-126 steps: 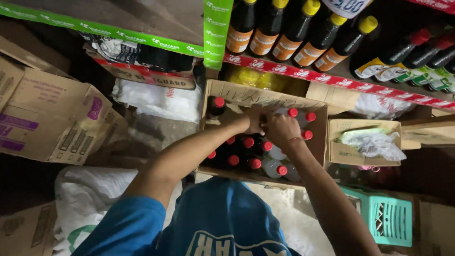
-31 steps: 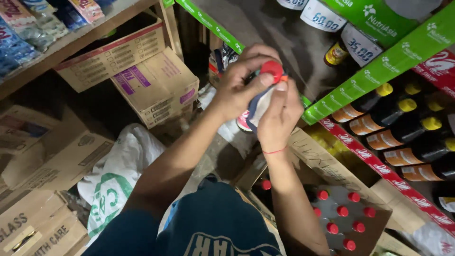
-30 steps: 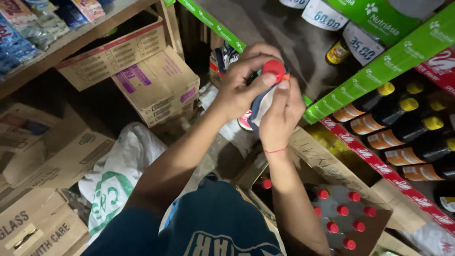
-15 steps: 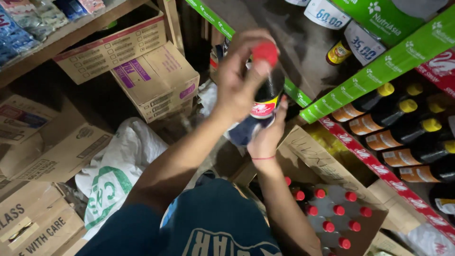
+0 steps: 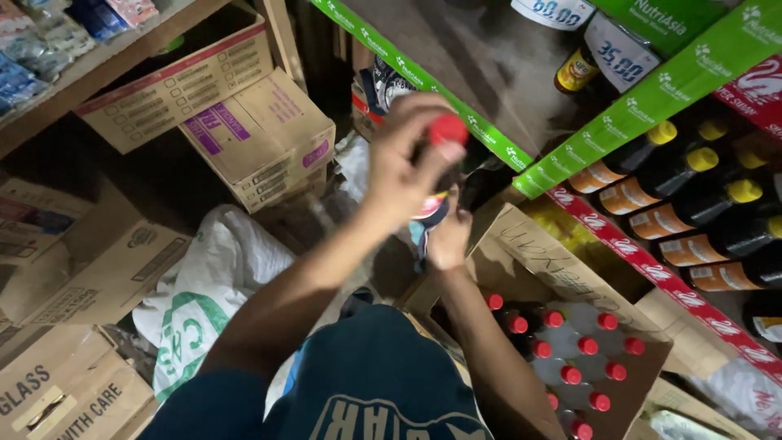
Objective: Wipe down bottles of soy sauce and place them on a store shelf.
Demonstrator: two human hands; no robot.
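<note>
A dark sauce bottle with a red cap (image 5: pixel 446 130) is raised in front of me, below the green-edged shelf (image 5: pixel 456 106). My left hand (image 5: pixel 405 167) wraps its neck and upper body. My right hand (image 5: pixel 449 239) supports the bottle from underneath, at its base. Below them an open cardboard box (image 5: pixel 562 277) holds several more red-capped bottles (image 5: pixel 570 358).
Shelves at right carry dark bottles with yellow caps (image 5: pixel 692 175) behind red and green price strips. Stacked cardboard boxes (image 5: pixel 244 130) fill the left side, a white sack (image 5: pixel 212 285) lies on the floor, more boxes (image 5: pixel 57 383) at lower left.
The bottle came out of the box and has risen toward the shelf. My left hand moved up with it and my right hand slid down to its base.
</note>
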